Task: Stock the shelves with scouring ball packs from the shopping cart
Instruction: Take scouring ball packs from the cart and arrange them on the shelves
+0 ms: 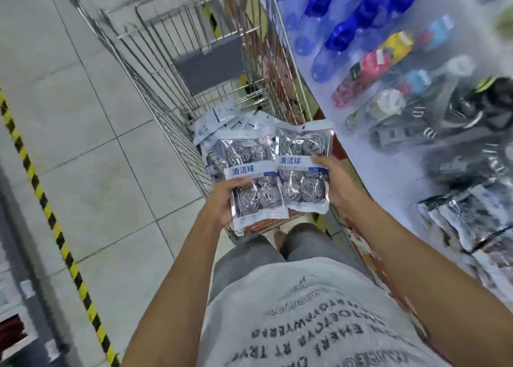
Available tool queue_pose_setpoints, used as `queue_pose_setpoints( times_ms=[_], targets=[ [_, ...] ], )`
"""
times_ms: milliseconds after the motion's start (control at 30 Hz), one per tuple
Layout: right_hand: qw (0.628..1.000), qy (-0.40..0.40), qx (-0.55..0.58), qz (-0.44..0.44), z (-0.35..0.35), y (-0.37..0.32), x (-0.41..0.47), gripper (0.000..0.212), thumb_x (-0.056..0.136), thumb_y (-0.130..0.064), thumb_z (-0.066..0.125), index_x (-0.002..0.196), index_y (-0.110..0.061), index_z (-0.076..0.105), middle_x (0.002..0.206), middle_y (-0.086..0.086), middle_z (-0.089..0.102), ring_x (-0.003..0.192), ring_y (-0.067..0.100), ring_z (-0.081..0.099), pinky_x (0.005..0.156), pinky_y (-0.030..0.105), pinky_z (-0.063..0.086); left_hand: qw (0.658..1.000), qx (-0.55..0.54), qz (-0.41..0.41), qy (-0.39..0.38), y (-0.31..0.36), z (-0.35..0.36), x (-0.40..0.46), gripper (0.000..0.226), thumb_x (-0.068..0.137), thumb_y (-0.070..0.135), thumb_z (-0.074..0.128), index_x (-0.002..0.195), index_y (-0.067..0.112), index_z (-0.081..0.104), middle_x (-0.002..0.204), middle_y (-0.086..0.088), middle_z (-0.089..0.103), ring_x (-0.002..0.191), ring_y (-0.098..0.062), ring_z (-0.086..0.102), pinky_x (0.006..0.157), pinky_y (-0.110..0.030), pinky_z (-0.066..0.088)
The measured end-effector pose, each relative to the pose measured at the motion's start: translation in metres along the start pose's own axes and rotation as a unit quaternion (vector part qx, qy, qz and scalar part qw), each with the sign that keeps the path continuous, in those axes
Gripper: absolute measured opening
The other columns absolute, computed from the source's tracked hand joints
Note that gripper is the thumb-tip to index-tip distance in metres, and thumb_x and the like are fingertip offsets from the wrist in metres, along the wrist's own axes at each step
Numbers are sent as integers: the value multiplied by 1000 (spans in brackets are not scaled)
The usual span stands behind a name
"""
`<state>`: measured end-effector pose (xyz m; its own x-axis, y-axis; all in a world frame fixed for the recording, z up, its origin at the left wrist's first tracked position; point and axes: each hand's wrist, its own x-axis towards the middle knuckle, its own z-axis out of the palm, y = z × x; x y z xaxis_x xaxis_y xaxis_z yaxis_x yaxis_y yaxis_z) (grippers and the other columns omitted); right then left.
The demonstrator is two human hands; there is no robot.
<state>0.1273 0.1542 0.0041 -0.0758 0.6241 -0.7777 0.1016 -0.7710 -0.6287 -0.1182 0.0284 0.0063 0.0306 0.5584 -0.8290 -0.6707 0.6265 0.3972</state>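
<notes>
I am looking down past my chest at my two hands, each holding one flat pack of steel scouring balls above the near end of a wire shopping cart (172, 69). My left hand (219, 203) grips the left pack (247, 178) at its lower left edge, thumb on the front face and the other fingers hidden behind it. My right hand (331, 178) grips the right pack (302, 166) along its right edge, thumb pressed on the front near the label band, the rest of the fingers curled out of sight behind. Both packs stand with their long axis running away from me, labels facing up toward me, and their inner edges touch or slightly overlap; I cannot tell which lies on top. More packs (222, 122) lie heaped in the near right corner of the cart, just beyond the two I hold. The shelf (388, 197) runs along my right side, and a row of packs already stocked (466, 222) sits at its near edge, to the right of my right forearm. My right hand is the nearer one to that row, so I judge its pack goes first, swung rightward over the shelf's front edge.
</notes>
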Motion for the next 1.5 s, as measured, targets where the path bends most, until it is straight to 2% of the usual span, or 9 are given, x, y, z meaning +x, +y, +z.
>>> queue_pose_setpoints(
  times_ms=[267,367,533,700,867,1000,1300,1433,1500],
  targets=[
    [990,64,117,-48,-43,39,-90,48,93,-23,75,133,1,63,137,27,62,122,40,58,118,58,38,991,123,-8,-56,-11,38,-39,17,75,10,77,90,5,83,95,-18,77,77,-32,76,68,-45,65],
    [981,100,150,-75,-63,60,-121,61,82,-22,84,135,-2,61,135,24,64,131,42,57,116,59,40,983,164,-19,-78,-18,50,-44,45,78,8,76,120,-4,70,111,-24,72,91,-36,73,81,-50,63],
    [959,154,217,-97,-102,98,-163,50,78,-21,87,123,-7,68,122,19,73,121,41,64,112,60,45,965,222,-34,-133,-36,75,-52,34,78,9,76,110,-2,69,94,-21,77,76,-34,77,63,-41,63],
    [930,207,286,-104,-148,147,-201,53,75,-21,88,123,-7,69,123,17,73,123,40,63,114,58,41,950,257,-56,-170,-70,108,-54,28,75,7,81,103,2,77,101,-23,78,86,-39,78,70,-50,63],
    [889,254,365,-106,-192,194,-246,45,81,-17,84,121,-7,68,120,19,74,102,30,75,77,40,61,908,358,-40,-215,-115,152,-60,67,61,23,99,120,5,73,120,-27,72,112,-46,70,99,-68,53],
    [858,252,439,-89,-228,233,-284,45,79,-17,82,119,-7,63,92,11,81,78,28,79,58,42,62,881,394,-57,-255,-163,184,-66,43,80,14,87,121,6,74,125,-29,70,111,-46,71,86,-59,61],
    [826,315,456,-104,-325,326,-358,67,71,-21,91,130,-8,61,110,14,78,100,35,76,86,51,62,847,455,-74,-266,-288,254,-101,57,74,16,90,125,9,65,113,-22,77,97,-40,77,71,-51,64],
    [822,338,449,-92,-363,352,-377,56,77,-16,86,127,-11,61,114,14,75,89,23,77,70,35,63,836,461,-85,-287,-334,286,-112,54,82,15,84,131,7,63,121,-24,74,107,-43,73,83,-58,61],
    [824,346,440,-86,-381,361,-382,56,80,-14,85,130,-13,61,120,13,73,105,28,72,88,43,60,836,459,-92,-286,-352,301,-115,54,82,13,83,132,7,62,122,-25,73,108,-44,73,83,-57,62]
  ],
)
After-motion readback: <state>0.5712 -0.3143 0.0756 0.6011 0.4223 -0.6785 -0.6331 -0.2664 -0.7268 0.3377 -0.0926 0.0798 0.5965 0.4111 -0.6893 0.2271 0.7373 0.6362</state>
